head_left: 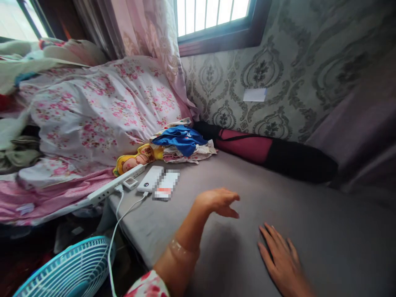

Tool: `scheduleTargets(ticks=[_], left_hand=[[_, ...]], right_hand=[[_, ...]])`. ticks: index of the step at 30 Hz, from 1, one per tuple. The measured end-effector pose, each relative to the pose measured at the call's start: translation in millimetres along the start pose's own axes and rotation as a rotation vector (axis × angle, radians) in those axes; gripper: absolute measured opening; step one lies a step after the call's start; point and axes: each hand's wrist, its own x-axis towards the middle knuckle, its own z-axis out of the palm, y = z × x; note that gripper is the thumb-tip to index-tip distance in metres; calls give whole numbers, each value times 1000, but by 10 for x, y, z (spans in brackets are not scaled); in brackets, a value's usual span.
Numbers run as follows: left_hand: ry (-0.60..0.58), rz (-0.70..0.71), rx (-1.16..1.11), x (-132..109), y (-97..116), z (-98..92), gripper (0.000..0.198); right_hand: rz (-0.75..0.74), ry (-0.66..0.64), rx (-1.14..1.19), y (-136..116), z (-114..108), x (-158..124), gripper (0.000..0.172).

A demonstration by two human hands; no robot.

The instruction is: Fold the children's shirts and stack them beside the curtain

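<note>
My left hand (219, 202) hovers over the grey bed sheet (247, 181), its fingers apart and a clear bangle on the forearm. Nothing shows in it. To its right, my right hand (280, 255) lies over the sheet with fingers stretched and spread, also holding nothing. Left of my left hand lie a white power bank (151, 178) with a cable plugged in and a flat, pixelated white item with a red patch (167, 185). A white power strip (116, 185) runs along the bed's edge with a square charger (130, 182) beside it.
Folded clothes with a blue piece (182, 138) and a yellow cartoon cushion (136, 160) lie at the back. A long black and maroon bag (262, 152) rests along the patterned wall. A blue fan (71, 270) stands at lower left, near a hanging white cable (111, 247).
</note>
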Motion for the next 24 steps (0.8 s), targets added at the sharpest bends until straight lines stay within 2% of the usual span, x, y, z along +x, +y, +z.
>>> scheduleTargets(ticks=[1,3,5,6,7,8,9,10,11,13,16,20,22,24], left_hand=[[-68,39,-65,113,42,-33,54],[-91,118,-242,353,63,-90,57],[-44,238,-488,597,-5,-162,55],[17,285,-608,710,-70,-216,51],[151,282,-713,807,-155,-286,47],[372,207,-789,884,-256,-375,42],[649,17,-806,933,-372,-484,36],[881,-251,-752,951,-500,-610,31],[987,-377,-704,937,-638,-751,28],[1101,-516,-624,814,-933,-1053,23],[1228,-666,-484,458,-1380,-1461,22],[1291,-806,-332,-82,-1931,-1781,28],[1212,-954,-107,-288,-2183,-1857,35],[1091,-1042,60,-420,-2403,-1898,40]], right_hand=[[-1,-2,-5,21,23,3,58],[4,2,-20,54,55,15,58],[10,9,-28,66,62,30,59],[6,3,-25,63,57,35,59],[2,-5,-20,55,47,39,59],[-1,-8,-14,44,36,40,59],[-2,-7,-9,31,26,39,59],[-1,0,-7,19,18,36,59],[3,11,-7,9,13,31,59],[-1,23,-3,-1,13,22,58],[4,26,7,4,31,16,57],[12,32,7,7,52,21,58],[17,30,4,1,48,25,58],[25,20,-1,-7,34,29,58]])
